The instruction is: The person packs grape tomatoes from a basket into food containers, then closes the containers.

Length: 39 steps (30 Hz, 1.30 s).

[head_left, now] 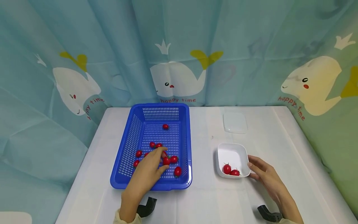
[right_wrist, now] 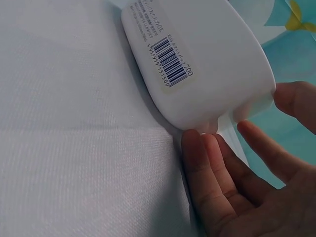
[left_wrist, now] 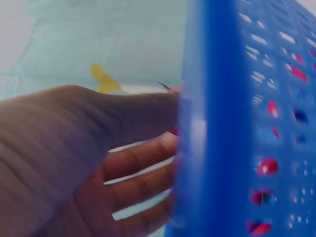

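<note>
We've got the right hand [head_left: 263, 175] gripping the box [head_left: 232, 154], left hand [head_left: 147, 172] at tomatoes [head_left: 166, 161] in the basket [head_left: 176, 186], can't tell if pinching any.

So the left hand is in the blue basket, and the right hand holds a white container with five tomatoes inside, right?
Not five: the head view shows two tomatoes inside the white container. The left hand is in the blue basket and the right hand holds the container.
</note>
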Motion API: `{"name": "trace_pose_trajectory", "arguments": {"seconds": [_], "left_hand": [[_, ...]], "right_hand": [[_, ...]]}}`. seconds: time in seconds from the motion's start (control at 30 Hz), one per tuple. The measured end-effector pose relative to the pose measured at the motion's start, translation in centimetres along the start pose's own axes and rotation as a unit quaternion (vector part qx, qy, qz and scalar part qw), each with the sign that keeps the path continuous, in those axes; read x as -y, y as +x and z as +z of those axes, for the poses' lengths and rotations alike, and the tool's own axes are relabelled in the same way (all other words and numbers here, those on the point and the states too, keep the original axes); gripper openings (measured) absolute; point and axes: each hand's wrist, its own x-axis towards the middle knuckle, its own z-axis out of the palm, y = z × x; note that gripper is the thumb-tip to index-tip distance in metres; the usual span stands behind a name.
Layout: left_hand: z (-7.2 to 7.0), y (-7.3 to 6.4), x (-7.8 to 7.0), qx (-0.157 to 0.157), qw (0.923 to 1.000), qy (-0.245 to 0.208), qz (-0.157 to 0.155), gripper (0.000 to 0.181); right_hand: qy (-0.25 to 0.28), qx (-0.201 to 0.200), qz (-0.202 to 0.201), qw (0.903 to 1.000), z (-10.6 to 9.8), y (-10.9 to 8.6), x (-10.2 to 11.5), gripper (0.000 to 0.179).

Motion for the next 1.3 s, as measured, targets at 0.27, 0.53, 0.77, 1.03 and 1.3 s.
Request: {"name": "trace_pose_trajectory", "arguments": {"seconds": [0.27, 0.53, 0.77, 1.03, 1.3], "left_hand": [[0.2, -0.6, -2.0, -0.027, 0.9948, -0.077, 0.061, 0.041], [1.4, -0.9, -3.9, -0.011, 0.9864, -0.136, 0.092, 0.035], [2.4, -0.7, -6.0, -0.023, 0.9806, -0.165, 0.103, 0.033], [3.6, -0.3, -7.7, -0.024, 0.9677, -0.21, 0.138, 0.034], [5.4, 0.1, -9.2, -0.019, 0.9547, -0.225, 0.194, 0.03]], "right_hand": [[0.015, -0.005, -0.013, 0.9998, 0.2, -0.1, -0.2, 0.062], [0.025, -0.007, -0.021, 0.9995, 0.3, -0.2, -0.3, 0.06], [0.046, -0.012, -0.031, 0.9984, 0.3, -0.3, -0.5, 0.056], [0.05, -0.013, -0.035, 0.998, 0.3, -0.1, -0.5, 0.052], [0.062, -0.009, -0.042, 0.9972, 0.3, -0.1, -0.7, 0.042]]}}
